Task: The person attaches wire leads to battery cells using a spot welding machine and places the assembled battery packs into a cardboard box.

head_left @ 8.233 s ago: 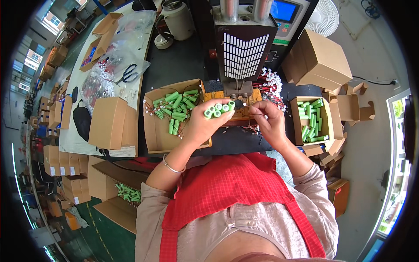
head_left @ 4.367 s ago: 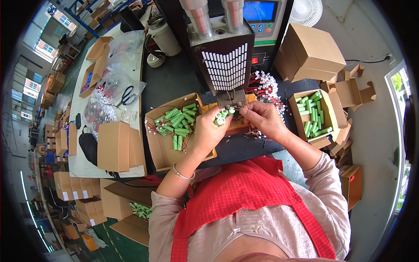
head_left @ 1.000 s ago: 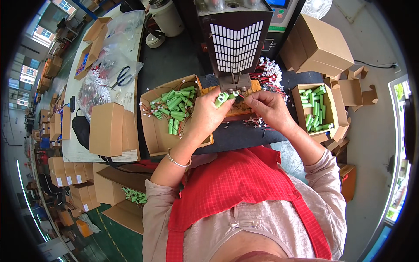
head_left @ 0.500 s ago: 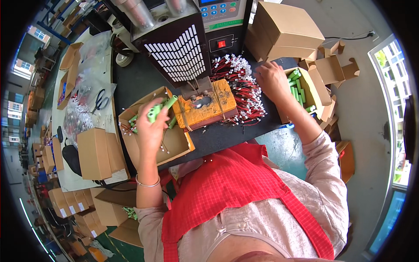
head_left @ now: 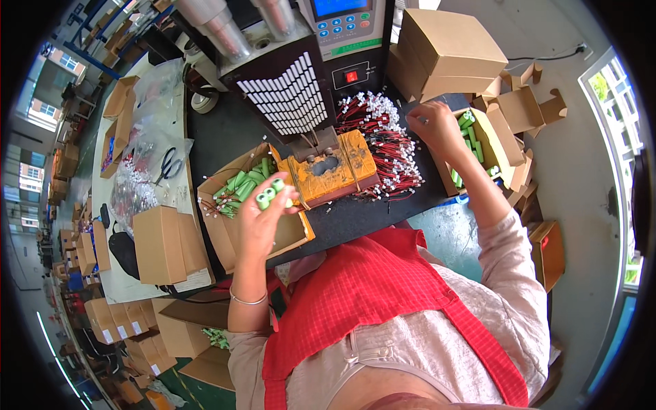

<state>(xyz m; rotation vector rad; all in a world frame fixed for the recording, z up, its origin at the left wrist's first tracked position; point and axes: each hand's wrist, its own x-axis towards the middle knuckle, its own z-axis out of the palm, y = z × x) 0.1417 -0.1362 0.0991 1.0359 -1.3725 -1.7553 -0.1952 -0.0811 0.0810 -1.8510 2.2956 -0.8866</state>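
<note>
My left hand (head_left: pixel 254 229) is raised over the near edge of an open cardboard box (head_left: pixel 290 237), its fingers wrapped round several light-green cylindrical battery cells (head_left: pixel 268 195) with their ends facing up. More green cells with thin wires (head_left: pixel 240 186) lie in that box. To its right sits an orange block (head_left: pixel 355 152) with dark hollows in its top, under the black welding-type machine (head_left: pixel 281 99). My right hand (head_left: pixel 441 128) hovers between a heap of red-and-black wires with white connectors (head_left: pixel 391 147) and a box of green cells. Its fingertips are pinched together; whatever they hold is too small to name.
The right-hand box (head_left: pixel 504 147) has cut flaps, with a closed carton (head_left: pixel 447 51) behind it. On the pale table at left are scissors (head_left: pixel 167 164), plastic bags (head_left: pixel 152 116) and a carton (head_left: pixel 158 246). A control panel (head_left: pixel 343 27) stands at the back.
My left hand has drawn a little right and nearer, still gripping cells. The right hand has shifted slightly right, its fingers now pinched. The whole view has moved slightly.
</note>
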